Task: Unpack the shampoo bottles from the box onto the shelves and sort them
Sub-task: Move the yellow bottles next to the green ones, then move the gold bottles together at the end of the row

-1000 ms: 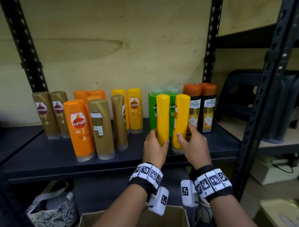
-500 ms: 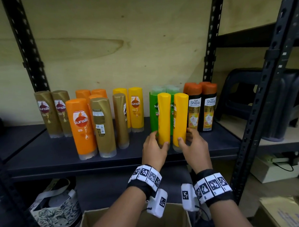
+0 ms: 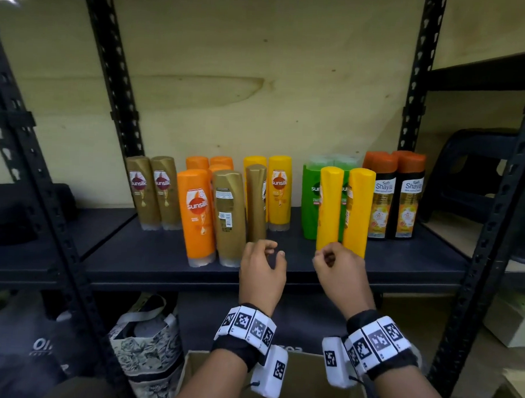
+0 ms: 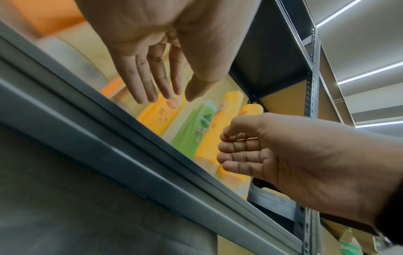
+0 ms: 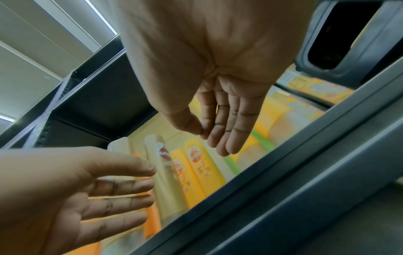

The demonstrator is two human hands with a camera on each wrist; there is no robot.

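Observation:
Two yellow bottles point(image 3: 330, 207) point(image 3: 358, 210) stand upright on the dark shelf point(image 3: 150, 254), in front of the green bottles point(image 3: 311, 198). Both hands hang free just before the shelf's front edge. My left hand point(image 3: 264, 259) holds nothing, fingers loosely bent, near the gold bottle point(image 3: 256, 203). My right hand point(image 3: 336, 262) is empty too, just below the yellow pair. The wrist views show the left hand point(image 4: 161, 93) and the right hand point(image 5: 218, 138) with relaxed fingers. The cardboard box point(image 3: 301, 390) lies below my wrists.
Gold bottles point(image 3: 153, 191), orange bottles point(image 3: 199, 214), more yellow bottles point(image 3: 278, 193) and black orange-capped bottles point(image 3: 395, 195) line the shelf. A black stool point(image 3: 473, 175) stands on the right-hand shelf. Black uprights point(image 3: 488, 238) frame the bay. A patterned bag point(image 3: 146, 353) sits underneath.
Both hands have let go of the two yellow bottles and drawn back toward the shelf's front edge; the left hand has shifted left. The bottles stay standing.

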